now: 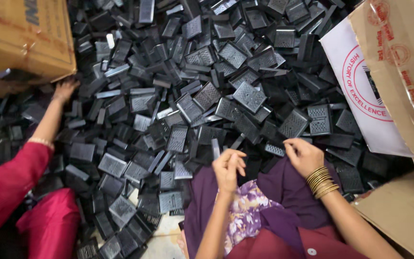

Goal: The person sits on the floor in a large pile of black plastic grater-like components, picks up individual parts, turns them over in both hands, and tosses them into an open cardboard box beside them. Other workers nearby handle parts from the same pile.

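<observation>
Black plastic parts point(207, 96) under curled fingers point(291, 146)

Heap of grid-faced plastic pieces point(207, 96) ahead, cardboard box point(22, 41) far left, cartons point(398, 72) right.

Both hands raised, left point(228, 168) fingers curled, right point(303, 154) fingers bent.

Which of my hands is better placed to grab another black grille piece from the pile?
Probably the right hand: its fingers already touch the black grille pieces. The left hand is curled above the purple cloth, slightly farther back.
</observation>
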### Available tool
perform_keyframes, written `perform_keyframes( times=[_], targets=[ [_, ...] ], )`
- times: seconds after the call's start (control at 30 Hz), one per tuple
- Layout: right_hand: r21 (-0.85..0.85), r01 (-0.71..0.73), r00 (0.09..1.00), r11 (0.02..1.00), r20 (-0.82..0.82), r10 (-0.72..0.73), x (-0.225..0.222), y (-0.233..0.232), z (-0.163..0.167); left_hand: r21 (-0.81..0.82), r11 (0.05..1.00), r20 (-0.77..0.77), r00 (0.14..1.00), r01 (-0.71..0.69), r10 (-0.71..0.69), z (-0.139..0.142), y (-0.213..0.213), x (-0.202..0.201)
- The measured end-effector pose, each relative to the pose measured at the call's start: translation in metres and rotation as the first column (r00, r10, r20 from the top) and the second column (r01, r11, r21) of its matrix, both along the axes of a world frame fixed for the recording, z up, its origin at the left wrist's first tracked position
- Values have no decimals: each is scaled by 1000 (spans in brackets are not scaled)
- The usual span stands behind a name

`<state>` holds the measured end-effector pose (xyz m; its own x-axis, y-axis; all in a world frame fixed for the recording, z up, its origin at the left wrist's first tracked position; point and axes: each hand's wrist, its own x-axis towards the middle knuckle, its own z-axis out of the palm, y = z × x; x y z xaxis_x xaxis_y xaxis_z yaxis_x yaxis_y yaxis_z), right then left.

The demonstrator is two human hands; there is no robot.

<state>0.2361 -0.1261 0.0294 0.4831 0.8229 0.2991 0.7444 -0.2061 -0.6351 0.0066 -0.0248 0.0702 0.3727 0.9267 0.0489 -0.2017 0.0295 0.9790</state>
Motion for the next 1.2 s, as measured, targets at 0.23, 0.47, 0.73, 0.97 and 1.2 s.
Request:
perform_keyframes(
  times=[0.23, 0.47, 0.73, 0.97, 1.2],
  targets=[
    [-35, -42, 995, 999, 89, 45, -12, 4, 14, 785, 602, -257, 806, -148, 533, 33, 192, 15],
    [-68, -39, 998, 997, 41, 42, -11, -1, 16, 826, 460, -563, 418, 327, 713, 17, 417, 66],
    [39, -76, 997, 996, -7, 76, -13, -4, 12, 458, 814, -878, 36, 357, 478, 5, 540, 92],
    [-42, -88, 993, 995, -88, 84, -14, -9, 10, 563, 712, -824, 216, 419, 524, -27, 523, 83],
    [-15, -77, 990, 997, -121, 74, -13, -6, -2, 549, 682, -831, 403, 483, 384, -34, 451, 41]
  ],
)
